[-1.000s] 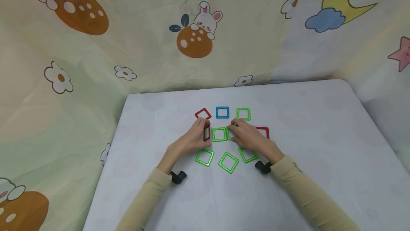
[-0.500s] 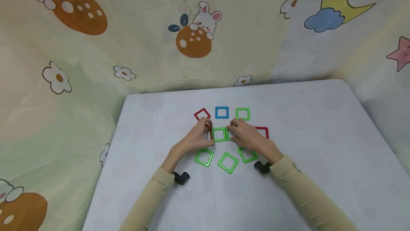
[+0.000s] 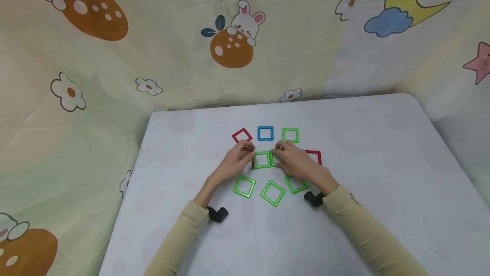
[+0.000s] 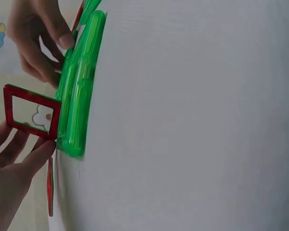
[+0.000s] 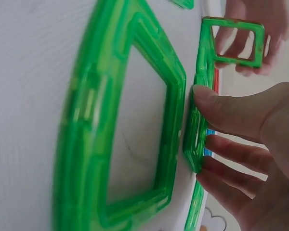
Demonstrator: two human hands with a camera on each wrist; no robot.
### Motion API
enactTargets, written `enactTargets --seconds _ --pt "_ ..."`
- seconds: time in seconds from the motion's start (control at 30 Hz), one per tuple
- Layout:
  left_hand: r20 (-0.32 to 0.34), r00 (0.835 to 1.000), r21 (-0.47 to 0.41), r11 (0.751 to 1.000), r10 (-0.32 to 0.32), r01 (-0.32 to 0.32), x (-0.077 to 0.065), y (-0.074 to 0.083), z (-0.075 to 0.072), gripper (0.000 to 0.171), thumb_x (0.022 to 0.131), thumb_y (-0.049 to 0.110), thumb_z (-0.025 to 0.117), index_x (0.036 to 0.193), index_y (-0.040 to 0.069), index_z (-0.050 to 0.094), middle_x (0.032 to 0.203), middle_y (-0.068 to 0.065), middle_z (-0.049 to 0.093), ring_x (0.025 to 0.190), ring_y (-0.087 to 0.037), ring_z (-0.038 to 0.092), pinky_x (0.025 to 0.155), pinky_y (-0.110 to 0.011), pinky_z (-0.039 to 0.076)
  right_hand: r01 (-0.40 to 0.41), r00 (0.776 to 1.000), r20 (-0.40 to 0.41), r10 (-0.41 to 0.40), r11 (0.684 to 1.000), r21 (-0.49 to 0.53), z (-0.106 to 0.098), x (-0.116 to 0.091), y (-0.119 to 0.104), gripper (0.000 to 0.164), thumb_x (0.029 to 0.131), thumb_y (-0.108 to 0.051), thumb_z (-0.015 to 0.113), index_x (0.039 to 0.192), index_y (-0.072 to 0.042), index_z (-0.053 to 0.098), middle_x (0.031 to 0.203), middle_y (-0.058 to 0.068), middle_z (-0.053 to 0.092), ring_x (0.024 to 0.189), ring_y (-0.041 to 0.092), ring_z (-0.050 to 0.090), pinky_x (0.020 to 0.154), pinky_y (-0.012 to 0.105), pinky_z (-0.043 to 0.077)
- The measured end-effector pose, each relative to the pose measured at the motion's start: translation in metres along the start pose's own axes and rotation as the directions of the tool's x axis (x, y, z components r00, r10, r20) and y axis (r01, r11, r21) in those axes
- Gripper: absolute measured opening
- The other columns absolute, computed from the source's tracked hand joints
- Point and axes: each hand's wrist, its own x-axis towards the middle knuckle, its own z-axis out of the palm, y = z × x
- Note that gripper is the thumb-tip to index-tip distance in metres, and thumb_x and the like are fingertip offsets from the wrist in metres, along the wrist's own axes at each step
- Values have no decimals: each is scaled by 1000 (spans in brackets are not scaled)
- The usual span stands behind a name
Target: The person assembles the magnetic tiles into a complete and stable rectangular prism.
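Note:
In the head view my left hand [image 3: 231,161] is at the left end of a pair of flat green magnetic tiles [image 3: 263,167]. Its fingers and thumb are against an upright square magnetic tile [image 4: 55,120], whose frame looks red in the left wrist view and green in the right wrist view. That tile's lower edge meets the near green tile. My right hand [image 3: 292,159] grips the other green tile [image 5: 195,139], thumb on one edge and fingers along the opposite one. In the head view this hand covers most of that tile.
Behind the hands lie a red square [image 3: 249,132], a blue square [image 3: 266,127] and a green square [image 3: 291,129]. Another red tile [image 3: 320,157] shows past the right wrist. In front are three green squares, the middle one [image 3: 266,188] turned diagonally. A patterned cloth rises behind the table.
My left hand has brought the red tile rightward and up on edge against the green one. Its thumb has since moved up from the tile's near end. The right hand stays put.

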Motion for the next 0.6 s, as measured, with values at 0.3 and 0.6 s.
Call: enactTargets --seconds 0.3,0.6 --pt "-152 988 -113 993 -42 25 -3 -2 4 22 101 16 65 122 8 64 125 -9 67 124 -25 62 112 -44 47 -21 998 -57 26 996 87 6 -4 2 53 88 -17 83 136 -5 66 132 12 60 122 30 54 101 43 54" --pt "-202 977 -183 983 -65 27 -1 -7 7 19 100 16 68 117 7 68 119 -11 69 121 -26 63 113 -45 45 1 990 -139 11 997 83 8 -17 -7 52 85 -17 85 134 -9 67 136 12 58 127 31 53 95 43 58"
